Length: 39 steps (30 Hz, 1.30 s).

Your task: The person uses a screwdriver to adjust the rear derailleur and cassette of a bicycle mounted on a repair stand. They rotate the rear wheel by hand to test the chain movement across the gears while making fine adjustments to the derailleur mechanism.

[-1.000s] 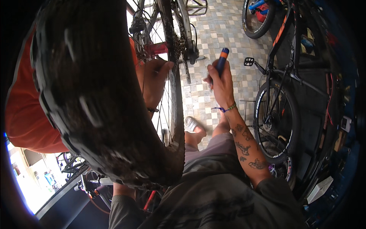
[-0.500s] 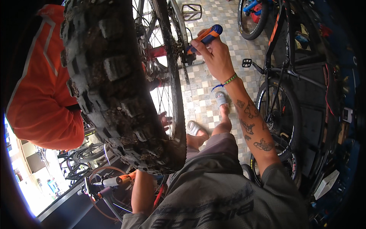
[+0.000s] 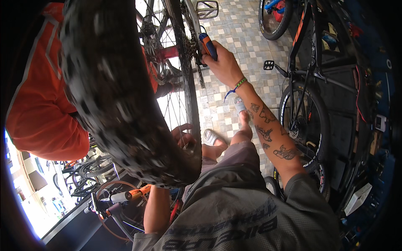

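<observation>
Overhead, right hand (image 3: 224,65) gripping screwdriver (image 3: 208,45), left hand (image 3: 183,136) touching knobby tyre (image 3: 121,96)

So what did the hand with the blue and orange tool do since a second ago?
The right hand carried the blue-and-orange tool up and leftward, in to the gears of the knobby wheel. The left hand stayed at the spokes, and the tool stayed gripped.

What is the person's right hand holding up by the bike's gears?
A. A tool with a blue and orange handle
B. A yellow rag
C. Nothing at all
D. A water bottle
A. The right hand grips a tool with a blue and orange handle, held against the rear sprockets of the raised wheel.
</observation>
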Each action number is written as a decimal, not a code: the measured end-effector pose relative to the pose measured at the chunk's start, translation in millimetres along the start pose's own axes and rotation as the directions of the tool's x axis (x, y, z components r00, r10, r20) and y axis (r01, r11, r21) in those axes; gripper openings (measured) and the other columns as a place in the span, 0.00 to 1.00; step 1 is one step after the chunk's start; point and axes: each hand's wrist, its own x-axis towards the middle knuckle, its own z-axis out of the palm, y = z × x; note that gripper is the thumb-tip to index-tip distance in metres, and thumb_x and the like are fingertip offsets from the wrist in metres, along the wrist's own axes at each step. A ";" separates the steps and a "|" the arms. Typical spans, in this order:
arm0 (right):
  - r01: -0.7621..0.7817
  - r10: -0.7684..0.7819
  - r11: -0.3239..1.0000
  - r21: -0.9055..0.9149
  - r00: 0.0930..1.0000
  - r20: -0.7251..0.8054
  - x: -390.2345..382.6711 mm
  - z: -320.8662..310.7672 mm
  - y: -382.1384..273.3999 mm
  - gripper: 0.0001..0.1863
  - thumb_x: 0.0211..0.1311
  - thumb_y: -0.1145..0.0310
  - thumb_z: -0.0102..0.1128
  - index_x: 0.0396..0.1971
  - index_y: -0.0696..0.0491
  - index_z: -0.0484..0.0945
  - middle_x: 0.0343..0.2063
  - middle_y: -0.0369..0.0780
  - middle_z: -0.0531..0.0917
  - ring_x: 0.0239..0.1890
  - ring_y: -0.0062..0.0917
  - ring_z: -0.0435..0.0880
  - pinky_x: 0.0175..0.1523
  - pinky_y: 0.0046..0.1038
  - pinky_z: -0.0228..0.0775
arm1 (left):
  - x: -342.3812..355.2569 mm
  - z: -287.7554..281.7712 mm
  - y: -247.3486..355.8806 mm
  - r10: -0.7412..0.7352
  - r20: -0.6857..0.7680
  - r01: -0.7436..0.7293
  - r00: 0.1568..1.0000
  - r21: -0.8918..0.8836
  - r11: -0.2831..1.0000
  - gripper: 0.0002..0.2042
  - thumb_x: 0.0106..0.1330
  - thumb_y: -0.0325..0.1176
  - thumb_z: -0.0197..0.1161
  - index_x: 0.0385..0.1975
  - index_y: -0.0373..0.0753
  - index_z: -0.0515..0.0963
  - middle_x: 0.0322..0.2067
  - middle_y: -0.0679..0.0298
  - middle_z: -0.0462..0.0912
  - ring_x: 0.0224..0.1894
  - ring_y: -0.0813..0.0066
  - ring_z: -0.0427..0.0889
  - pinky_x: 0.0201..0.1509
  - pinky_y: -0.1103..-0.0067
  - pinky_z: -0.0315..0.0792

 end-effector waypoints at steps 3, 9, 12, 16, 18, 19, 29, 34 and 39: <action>-0.045 0.045 0.999 0.017 0.999 0.020 -9.0 12.6 10.2 0.23 0.66 0.54 0.78 0.42 0.59 0.80 0.32 0.42 0.88 0.31 0.30 0.88 0.41 0.34 0.80 | -8.1 -2.5 10.4 0.030 0.030 -0.026 0.999 -0.137 0.990 0.31 0.76 0.40 0.70 0.69 0.23 0.70 0.41 0.56 0.87 0.45 0.71 0.88 0.55 0.77 0.83; -0.166 0.161 0.923 0.346 0.986 0.042 -32.3 39.6 -14.1 0.14 0.68 0.70 0.77 0.38 0.57 0.77 0.30 0.36 0.86 0.23 0.17 0.82 0.29 0.23 0.77 | -28.7 -5.3 56.1 0.046 0.045 -0.036 0.998 -0.207 0.978 0.33 0.77 0.47 0.68 0.67 0.21 0.72 0.38 0.57 0.86 0.41 0.72 0.87 0.49 0.78 0.82; -0.192 0.214 0.866 0.462 0.977 0.006 -38.9 44.3 -19.7 0.12 0.68 0.72 0.75 0.39 0.57 0.76 0.30 0.36 0.85 0.22 0.17 0.81 0.28 0.23 0.76 | -33.6 -5.6 75.2 0.172 -0.066 -0.163 0.983 0.120 0.979 0.32 0.79 0.49 0.66 0.63 0.20 0.77 0.36 0.59 0.87 0.40 0.75 0.87 0.43 0.80 0.78; -0.202 0.263 0.822 0.532 0.964 -0.040 -41.7 44.6 -23.9 0.11 0.68 0.73 0.74 0.39 0.57 0.77 0.30 0.37 0.86 0.24 0.18 0.83 0.30 0.25 0.78 | -35.9 -2.4 99.8 0.261 -0.240 -0.275 0.935 -0.023 0.961 0.28 0.80 0.46 0.66 0.61 0.21 0.80 0.37 0.59 0.88 0.38 0.78 0.86 0.41 0.81 0.76; -0.195 0.273 0.815 0.546 0.960 -0.064 -41.9 45.9 -27.6 0.11 0.68 0.73 0.74 0.39 0.56 0.77 0.29 0.36 0.86 0.24 0.19 0.84 0.31 0.26 0.79 | -35.5 -5.1 108.9 0.345 -0.344 -0.331 0.873 0.098 0.938 0.27 0.80 0.44 0.65 0.62 0.22 0.78 0.40 0.57 0.88 0.39 0.77 0.87 0.43 0.81 0.78; -0.186 0.273 0.815 0.548 0.958 -0.081 -41.5 48.5 -29.8 0.11 0.68 0.72 0.74 0.39 0.56 0.77 0.29 0.37 0.86 0.25 0.19 0.84 0.31 0.26 0.80 | -34.4 -7.4 105.8 0.353 -0.370 -0.404 0.859 -0.067 0.912 0.28 0.79 0.42 0.66 0.65 0.22 0.76 0.45 0.53 0.88 0.42 0.73 0.88 0.50 0.80 0.82; -0.143 0.260 0.729 0.669 0.962 -0.077 -39.0 50.1 -46.2 0.12 0.68 0.74 0.73 0.38 0.57 0.74 0.44 0.48 0.92 0.23 0.17 0.84 0.28 0.24 0.79 | -46.8 -33.6 50.1 0.223 -0.423 -0.331 0.878 -0.199 0.923 0.31 0.77 0.41 0.67 0.70 0.23 0.71 0.53 0.47 0.84 0.55 0.62 0.84 0.56 0.74 0.84; -0.125 0.241 0.698 0.705 0.968 -0.067 -35.8 52.0 -51.7 0.12 0.69 0.74 0.71 0.38 0.56 0.72 0.49 0.52 0.91 0.21 0.16 0.81 0.27 0.24 0.78 | -59.0 -51.7 26.4 0.144 -0.207 -0.199 0.968 -0.275 0.941 0.28 0.82 0.42 0.60 0.73 0.29 0.70 0.62 0.51 0.81 0.59 0.66 0.82 0.65 0.73 0.77; -0.181 0.256 0.726 0.664 0.967 -0.017 -28.1 41.6 -54.1 0.10 0.72 0.74 0.69 0.38 0.54 0.73 0.38 0.44 0.91 0.20 0.16 0.80 0.26 0.23 0.75 | -91.5 -62.3 -15.9 0.296 -0.181 -0.216 0.938 0.364 0.906 0.25 0.82 0.37 0.58 0.74 0.32 0.71 0.73 0.56 0.75 0.71 0.65 0.76 0.76 0.68 0.69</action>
